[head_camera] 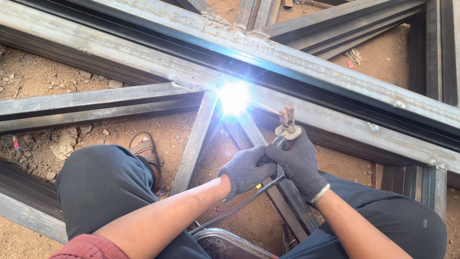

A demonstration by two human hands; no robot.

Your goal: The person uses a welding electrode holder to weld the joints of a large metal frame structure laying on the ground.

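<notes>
My right hand (301, 164), in a dark knitted glove, grips the handle of a welding electrode holder (286, 125). Its thin rod reaches up and left to a bright white arc (234, 98). The arc burns where a slanted steel bar (195, 140) meets a long steel beam (316, 112). My left hand (245, 169), also gloved, is closed around the right hand and the holder's handle from the left. A dark cable (239, 205) runs from the holder down between my arms.
A frame of steel tubes (96, 103) lies on reddish dirt with small stones (62, 146). My knees in dark trousers (103, 184) flank the joint, and a sandalled foot (143, 146) rests left. A rounded metal object (225, 242) lies at the bottom edge.
</notes>
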